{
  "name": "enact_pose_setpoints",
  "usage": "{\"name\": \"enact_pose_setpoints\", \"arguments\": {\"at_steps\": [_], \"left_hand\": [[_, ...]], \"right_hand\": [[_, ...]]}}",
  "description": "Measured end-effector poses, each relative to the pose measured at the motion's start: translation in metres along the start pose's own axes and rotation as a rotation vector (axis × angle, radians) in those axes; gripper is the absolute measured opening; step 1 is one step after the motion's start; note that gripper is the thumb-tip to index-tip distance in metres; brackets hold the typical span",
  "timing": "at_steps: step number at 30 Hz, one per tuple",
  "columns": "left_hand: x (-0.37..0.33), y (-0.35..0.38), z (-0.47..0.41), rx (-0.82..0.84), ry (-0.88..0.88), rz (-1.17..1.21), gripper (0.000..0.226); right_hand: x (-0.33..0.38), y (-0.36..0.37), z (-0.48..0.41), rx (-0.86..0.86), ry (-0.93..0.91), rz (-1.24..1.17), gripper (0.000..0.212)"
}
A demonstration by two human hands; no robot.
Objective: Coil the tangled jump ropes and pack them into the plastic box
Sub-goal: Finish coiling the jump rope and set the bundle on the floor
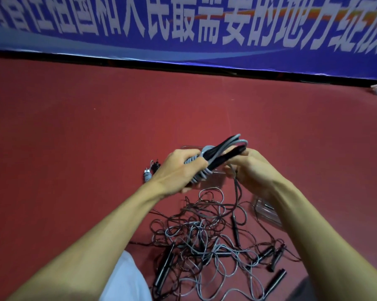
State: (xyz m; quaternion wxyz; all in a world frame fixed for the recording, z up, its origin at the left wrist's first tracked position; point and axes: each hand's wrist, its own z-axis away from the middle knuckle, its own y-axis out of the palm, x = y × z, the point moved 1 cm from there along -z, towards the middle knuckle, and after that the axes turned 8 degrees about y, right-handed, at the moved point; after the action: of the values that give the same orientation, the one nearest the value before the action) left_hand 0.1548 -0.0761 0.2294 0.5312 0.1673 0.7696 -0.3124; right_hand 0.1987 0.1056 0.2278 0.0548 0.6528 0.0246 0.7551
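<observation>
Jump ropes show in two states: one wound bundle (218, 155) held up between both hands, and a loose tangle (204, 235) of grey and dark cords with black handles on the red floor (74, 137) just below. The left hand (178, 168) grips the bundle round its middle, fingers curled over the grey turns; the right hand (254, 168) pinches the bundle's far end, where a cord hangs down into the tangle. The clear plastic box (215, 181) sits on the floor just behind the bundle, partly hidden by it; another clear piece (267, 211) — perhaps its lid — lies beside the right forearm. The cords look thin, light and springy, likely to slip out of a coil unless clamped; the stiff handles offer the surest hold — best taken there, with the wraps pinned under the thumb; a hard pull on the trailing cord could tighten knots in the tangle.
</observation>
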Motion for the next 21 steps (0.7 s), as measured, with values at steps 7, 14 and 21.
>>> {"name": "enact_pose_setpoints", "arguments": {"at_steps": [7,14,21], "left_hand": [[0.014,-0.013,-0.01,-0.278,-0.081,0.205,0.039],[0.021,-0.016,-0.009,-0.26,-0.137,0.129,0.04],[0.036,-0.016,-0.008,-0.139,-0.194,-0.404,0.008]], "right_hand": [[-0.011,-0.004,0.004,0.141,0.258,0.951,0.027],[-0.012,-0.008,0.002,-0.024,0.12,1.228,0.015],[-0.003,-0.012,0.005,-0.037,-0.122,1.182,0.007]]}}
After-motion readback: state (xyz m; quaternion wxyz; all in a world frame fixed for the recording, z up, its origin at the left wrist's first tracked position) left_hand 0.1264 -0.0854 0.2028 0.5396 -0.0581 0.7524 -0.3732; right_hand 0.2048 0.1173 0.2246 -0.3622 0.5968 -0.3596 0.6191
